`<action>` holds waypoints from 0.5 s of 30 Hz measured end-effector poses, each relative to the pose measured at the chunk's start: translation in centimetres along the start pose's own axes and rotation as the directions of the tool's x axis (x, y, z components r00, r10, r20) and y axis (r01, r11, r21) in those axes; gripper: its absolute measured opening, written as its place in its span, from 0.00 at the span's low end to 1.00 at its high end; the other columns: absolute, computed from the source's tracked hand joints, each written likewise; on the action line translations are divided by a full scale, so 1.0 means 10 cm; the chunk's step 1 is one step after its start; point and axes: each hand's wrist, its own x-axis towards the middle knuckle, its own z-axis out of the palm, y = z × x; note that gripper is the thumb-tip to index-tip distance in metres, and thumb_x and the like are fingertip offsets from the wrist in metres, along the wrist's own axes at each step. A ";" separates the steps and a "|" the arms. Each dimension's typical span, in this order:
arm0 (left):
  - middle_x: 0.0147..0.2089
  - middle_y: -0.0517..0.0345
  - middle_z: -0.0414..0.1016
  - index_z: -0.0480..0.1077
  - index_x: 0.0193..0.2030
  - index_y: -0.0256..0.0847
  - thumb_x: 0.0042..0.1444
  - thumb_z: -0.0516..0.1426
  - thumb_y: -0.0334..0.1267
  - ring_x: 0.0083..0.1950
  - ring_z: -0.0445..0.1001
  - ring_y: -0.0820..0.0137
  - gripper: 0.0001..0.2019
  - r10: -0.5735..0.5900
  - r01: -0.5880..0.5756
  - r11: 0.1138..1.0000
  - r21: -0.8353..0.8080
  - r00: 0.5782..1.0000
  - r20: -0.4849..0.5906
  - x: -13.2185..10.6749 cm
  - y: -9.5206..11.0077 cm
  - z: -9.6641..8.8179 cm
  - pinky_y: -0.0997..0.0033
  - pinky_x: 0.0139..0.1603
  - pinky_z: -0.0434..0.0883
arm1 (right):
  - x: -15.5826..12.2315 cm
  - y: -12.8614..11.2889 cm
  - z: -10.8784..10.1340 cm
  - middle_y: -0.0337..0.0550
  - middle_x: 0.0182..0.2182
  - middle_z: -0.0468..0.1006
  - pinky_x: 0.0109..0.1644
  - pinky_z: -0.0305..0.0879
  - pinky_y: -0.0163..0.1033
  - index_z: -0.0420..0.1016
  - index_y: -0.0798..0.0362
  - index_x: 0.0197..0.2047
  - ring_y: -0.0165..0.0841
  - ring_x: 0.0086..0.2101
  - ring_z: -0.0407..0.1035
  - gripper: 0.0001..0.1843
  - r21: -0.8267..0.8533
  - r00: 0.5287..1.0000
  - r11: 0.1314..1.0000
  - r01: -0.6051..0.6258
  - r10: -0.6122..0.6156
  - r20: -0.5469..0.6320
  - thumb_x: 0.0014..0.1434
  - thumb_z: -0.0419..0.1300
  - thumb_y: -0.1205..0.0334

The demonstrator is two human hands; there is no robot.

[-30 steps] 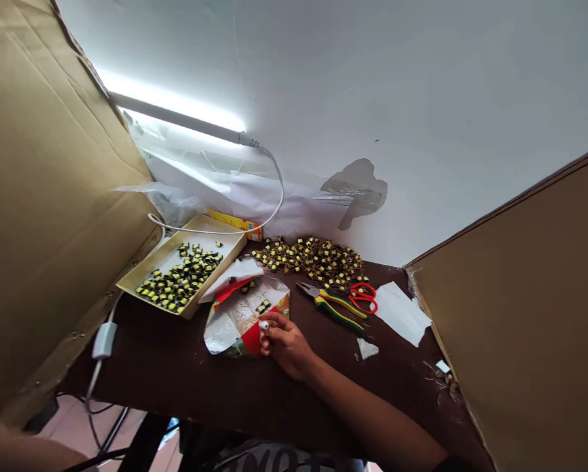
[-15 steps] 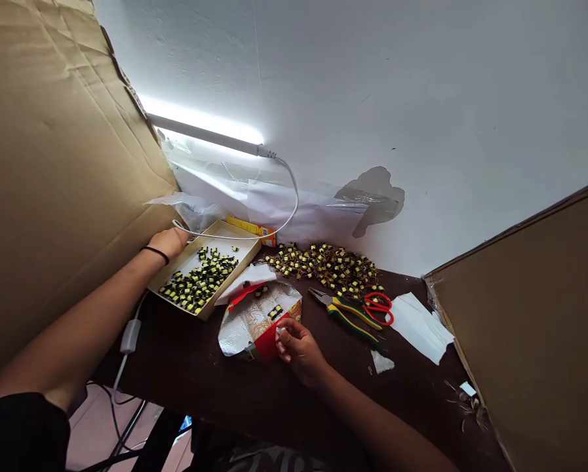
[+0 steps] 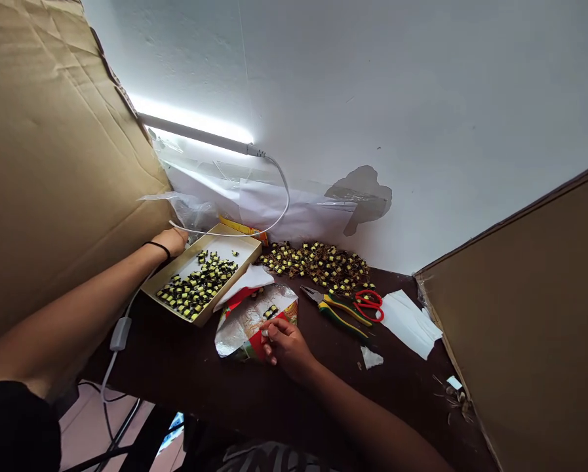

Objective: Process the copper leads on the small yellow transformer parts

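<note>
My left hand (image 3: 172, 240) reaches to the far left edge of a shallow cream box (image 3: 240, 261) holding several small yellow-and-black parts (image 3: 195, 287); its fingers are hidden behind the box edge and a plastic bag. My right hand (image 3: 284, 342) rests on the dark table (image 3: 185, 367), fingers curled in a pinch around a small white piece at the edge of an opened foil wrapper (image 3: 242, 324). Two yellow-and-black parts lie on that wrapper.
A heap of yellow parts with wires (image 3: 318, 262) lies by the wall. Green-yellow pliers (image 3: 337, 311), red scissors (image 3: 368, 303) and white paper (image 3: 409, 314) lie to the right. Cardboard walls (image 3: 52, 164) stand on both sides. A lit tube lamp (image 3: 195, 131) hangs behind, its cable trailing left.
My left arm has come into view and reached to the box's far left edge, where it stays. My right hand has kept its pinch by the wrapper. The camera has shifted slightly.
</note>
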 end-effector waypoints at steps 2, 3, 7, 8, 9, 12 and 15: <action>0.29 0.58 0.75 0.62 0.24 0.34 0.49 0.60 0.27 0.51 0.74 0.60 0.09 -0.054 0.057 0.992 0.113 0.998 -0.027 -0.12 0.00 -0.09 0.61 0.55 0.67 | 0.01 0.01 0.00 0.32 0.18 0.68 0.15 0.51 0.28 0.70 0.54 0.30 0.22 0.16 0.58 0.26 -0.012 1.000 1.000 0.016 -0.016 -0.005 0.38 0.72 0.44; 0.33 0.53 0.76 0.64 0.28 0.33 0.51 0.60 0.30 0.54 0.73 0.56 0.07 -0.074 0.080 0.984 0.158 0.996 -0.046 -0.19 0.01 -0.14 0.54 0.57 0.66 | 0.01 0.03 -0.01 0.32 0.19 0.68 0.15 0.51 0.28 0.69 0.53 0.30 0.22 0.16 0.59 0.26 -0.018 1.000 1.000 0.025 -0.025 -0.012 0.38 0.72 0.44; 0.50 0.37 0.74 0.67 0.47 0.26 0.59 0.53 0.40 0.58 0.69 0.47 0.17 -0.063 0.098 0.967 0.235 0.986 -0.155 -0.53 0.06 -0.21 0.42 0.58 0.62 | -0.03 0.09 0.02 0.32 0.21 0.69 0.16 0.54 0.29 0.66 0.52 0.29 0.23 0.17 0.59 0.23 -0.115 0.996 0.989 0.088 -0.090 -0.017 0.44 0.68 0.43; 0.51 0.39 0.74 0.66 0.52 0.28 0.60 0.52 0.40 0.56 0.70 0.50 0.18 -0.053 0.082 0.985 0.155 0.981 -0.187 -0.64 0.09 -0.16 0.45 0.58 0.64 | -0.05 0.10 0.04 0.32 0.20 0.68 0.17 0.55 0.29 0.66 0.52 0.29 0.23 0.17 0.59 0.21 -0.173 0.992 0.977 0.121 -0.125 -0.014 0.48 0.66 0.43; 0.50 0.44 0.75 0.65 0.55 0.31 0.59 0.52 0.41 0.53 0.73 0.54 0.20 -0.046 0.047 0.999 0.003 0.983 -0.178 -0.75 0.12 -0.08 0.49 0.57 0.67 | -0.07 0.10 0.05 0.32 0.20 0.67 0.18 0.55 0.30 0.67 0.52 0.30 0.22 0.16 0.58 0.20 -0.240 0.986 0.958 0.156 -0.164 -0.011 0.51 0.64 0.44; 0.50 0.47 0.75 0.63 0.58 0.36 0.55 0.57 0.50 0.43 0.77 0.60 0.28 0.103 -0.053 0.797 -0.601 0.993 0.049 -1.09 0.27 0.24 0.58 0.45 0.76 | -0.12 0.02 0.07 0.35 0.25 0.70 0.20 0.52 0.31 0.72 0.53 0.32 0.22 0.17 0.56 0.18 -0.414 0.961 0.877 0.243 -0.276 -0.022 0.54 0.62 0.45; 0.45 0.49 0.77 0.67 0.52 0.38 0.46 0.64 0.51 0.42 0.78 0.59 0.29 0.201 0.019 0.613 -0.790 0.963 0.180 -1.33 0.45 0.56 0.61 0.40 0.78 | -0.11 -0.15 0.04 0.38 0.26 0.70 0.25 0.55 0.32 0.73 0.52 0.29 0.27 0.24 0.59 0.19 -0.508 0.917 0.807 0.301 -0.391 -0.077 0.54 0.62 0.43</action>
